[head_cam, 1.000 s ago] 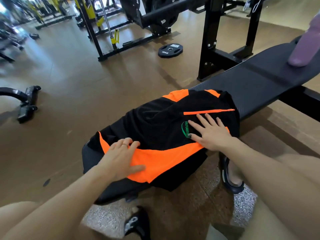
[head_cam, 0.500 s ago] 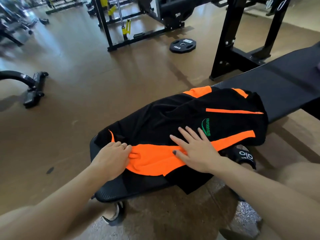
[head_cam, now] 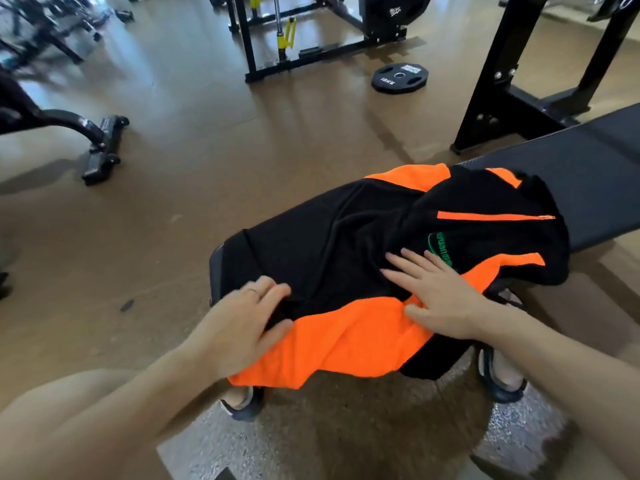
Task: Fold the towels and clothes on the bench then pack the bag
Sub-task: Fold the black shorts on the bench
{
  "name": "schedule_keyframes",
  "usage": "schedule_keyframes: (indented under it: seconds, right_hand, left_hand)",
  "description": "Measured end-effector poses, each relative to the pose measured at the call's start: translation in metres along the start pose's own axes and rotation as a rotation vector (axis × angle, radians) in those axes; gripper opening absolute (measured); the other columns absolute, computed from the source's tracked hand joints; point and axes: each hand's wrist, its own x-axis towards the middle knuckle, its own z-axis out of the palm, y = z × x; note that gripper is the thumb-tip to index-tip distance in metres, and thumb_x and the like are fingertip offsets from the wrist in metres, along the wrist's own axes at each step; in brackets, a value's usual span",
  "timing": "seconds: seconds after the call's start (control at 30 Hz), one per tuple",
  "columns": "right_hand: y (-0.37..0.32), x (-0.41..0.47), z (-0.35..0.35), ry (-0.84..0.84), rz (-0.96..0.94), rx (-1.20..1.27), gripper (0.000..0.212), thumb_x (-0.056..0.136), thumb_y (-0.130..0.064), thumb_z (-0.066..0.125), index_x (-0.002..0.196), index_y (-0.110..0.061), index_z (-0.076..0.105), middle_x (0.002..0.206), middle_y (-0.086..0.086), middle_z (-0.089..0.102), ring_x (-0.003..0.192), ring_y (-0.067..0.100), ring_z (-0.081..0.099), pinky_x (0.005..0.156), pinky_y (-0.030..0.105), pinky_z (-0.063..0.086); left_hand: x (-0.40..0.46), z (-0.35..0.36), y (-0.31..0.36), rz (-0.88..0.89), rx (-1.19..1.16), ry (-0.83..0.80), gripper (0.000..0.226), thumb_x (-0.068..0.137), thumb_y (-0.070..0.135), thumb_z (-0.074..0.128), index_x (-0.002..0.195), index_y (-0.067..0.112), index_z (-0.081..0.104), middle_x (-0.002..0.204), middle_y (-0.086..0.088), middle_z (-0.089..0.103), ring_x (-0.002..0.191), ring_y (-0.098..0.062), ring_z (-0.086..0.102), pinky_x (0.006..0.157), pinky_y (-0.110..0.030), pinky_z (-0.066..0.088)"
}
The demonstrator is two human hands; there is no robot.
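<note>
the left hand [head_cam: 239, 322] lies flat, fingers straight and together, a thin ring on one finger, pressing the near-left part of the black and orange sports garment [head_cam: 346, 258] where the black cloth meets the orange panel. the right hand [head_cam: 440, 292] is spread wide, fingers straight and splayed, palm down on the same garment, just beside a green printed logo [head_cam: 441, 249]; it grips nothing, only presses. the cloth looks thin and smooth, a matte synthetic knit, rumpled into soft folds between the two hands. a narrow orange zip line [head_cam: 495, 216] runs across the black part toward the far right, and a broad orange flap hangs over the bench's near edge.

the garment covers the near end of the weight bench [head_cam: 595, 174], whose black pad is finely textured and runs off toward the right edge of the view. under the near edge show two feet in dark sandals [head_cam: 498, 379].

on the brown glossy floor beyond the bench lies a round black weight plate [head_cam: 400, 77] marked 10kg. a black steel rack [head_cam: 498, 88] stands behind the bench, another frame with yellow fittings [head_cam: 287, 32] farther back, and a curved black machine base [head_cam: 100, 147] to the left.
</note>
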Motion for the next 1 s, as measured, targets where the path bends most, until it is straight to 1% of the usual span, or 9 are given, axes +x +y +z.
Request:
schedule_keyframes:
  seconds: [0.07, 0.13, 0.23, 0.33, 0.5, 0.7, 0.87, 0.93, 1.0]
  right_hand:
    - [-0.006, -0.014, 0.005, -0.015, -0.049, 0.0, 0.087, 0.073, -0.05, 0.019, 0.159, -0.038, 0.019, 0.168, -0.014, -0.004, 0.154, 0.007, -0.014, 0.125, 0.035, -0.012]
    - [-0.001, -0.025, 0.006, -0.02, -0.045, 0.01, 0.084, 0.074, -0.049, 0.021, 0.158, -0.042, 0.019, 0.167, -0.018, -0.004, 0.154, 0.005, -0.014, 0.124, 0.033, -0.013]
    - [0.021, -0.033, 0.002, 0.025, 0.05, 0.034, 0.081, 0.076, -0.051, 0.021, 0.157, -0.047, 0.021, 0.168, -0.018, 0.001, 0.154, 0.005, -0.008, 0.125, 0.032, -0.008]
    - [0.032, -0.034, -0.002, 0.052, 0.14, 0.047, 0.081, 0.076, -0.053, 0.014, 0.156, -0.047, 0.024, 0.168, -0.017, 0.007, 0.155, 0.008, -0.001, 0.125, 0.031, -0.007]
    - [0.019, -0.018, -0.001, 0.164, 0.264, -0.002, 0.059, 0.097, -0.057, 0.023, 0.152, -0.041, 0.038, 0.164, -0.01, 0.026, 0.153, 0.014, 0.016, 0.126, 0.041, 0.006]
    - [0.005, 0.01, 0.002, 0.222, 0.267, -0.01, 0.081, 0.084, -0.071, 0.013, 0.145, -0.03, 0.047, 0.156, -0.002, 0.039, 0.151, 0.022, 0.025, 0.124, 0.048, 0.014]
    - [-0.004, 0.015, 0.005, 0.267, 0.217, -0.014, 0.074, 0.087, -0.068, 0.024, 0.142, -0.026, 0.052, 0.145, 0.002, 0.047, 0.143, 0.026, 0.036, 0.122, 0.05, 0.02]
    - [-0.007, 0.015, 0.002, 0.342, 0.189, 0.008, 0.067, 0.089, -0.063, 0.032, 0.137, -0.022, 0.056, 0.133, 0.001, 0.056, 0.131, 0.025, 0.049, 0.118, 0.048, 0.027]
    - [-0.01, 0.014, -0.001, 0.444, 0.146, 0.021, 0.059, 0.091, -0.057, 0.04, 0.132, -0.018, 0.059, 0.12, 0.001, 0.06, 0.117, 0.025, 0.057, 0.11, 0.043, 0.035]
  left_hand:
    - [0.006, 0.006, -0.017, -0.098, 0.06, -0.105, 0.076, 0.093, 0.072, 0.029, 0.157, 0.03, 0.028, 0.156, -0.004, 0.037, 0.141, -0.024, 0.041, 0.115, -0.037, 0.037]
    - [0.007, 0.015, -0.031, -0.102, 0.141, -0.219, 0.079, 0.091, 0.076, 0.025, 0.157, 0.033, 0.027, 0.162, -0.007, 0.029, 0.147, -0.027, 0.034, 0.119, -0.04, 0.033]
    - [0.001, 0.019, -0.042, -0.033, 0.316, -0.17, 0.058, 0.093, 0.058, 0.032, 0.123, 0.02, 0.064, 0.13, -0.014, 0.059, 0.103, -0.032, 0.062, 0.079, -0.041, 0.058]
    - [-0.012, 0.02, -0.053, 0.065, 0.432, -0.076, 0.043, 0.091, 0.038, 0.035, 0.084, 0.014, 0.069, 0.091, -0.01, 0.065, 0.065, -0.027, 0.055, 0.055, -0.038, 0.054]
    - [-0.053, -0.001, -0.061, -0.304, 0.289, -0.488, 0.026, 0.1, 0.037, 0.038, 0.087, 0.025, 0.058, 0.1, 0.006, 0.056, 0.101, -0.017, 0.06, 0.079, -0.03, 0.048]
    - [-0.086, -0.011, -0.05, -0.522, -0.249, -0.822, 0.007, 0.093, 0.026, 0.053, 0.093, 0.027, 0.06, 0.096, 0.011, 0.061, 0.084, -0.008, 0.056, 0.071, -0.02, 0.042]
    - [-0.057, -0.017, -0.046, -0.435, -0.053, -0.325, 0.009, 0.098, 0.035, 0.048, 0.1, 0.027, 0.052, 0.102, 0.009, 0.062, 0.09, -0.014, 0.06, 0.079, -0.033, 0.051]
    - [-0.037, -0.015, -0.035, -0.366, -0.147, -0.145, 0.024, 0.101, 0.042, 0.049, 0.124, 0.034, 0.048, 0.128, 0.009, 0.052, 0.108, -0.015, 0.059, 0.09, -0.035, 0.051]
    - [-0.017, -0.005, -0.029, -0.312, -0.114, -0.099, 0.056, 0.101, 0.053, 0.046, 0.152, 0.041, 0.028, 0.159, 0.002, 0.03, 0.141, -0.022, 0.04, 0.113, -0.038, 0.038]
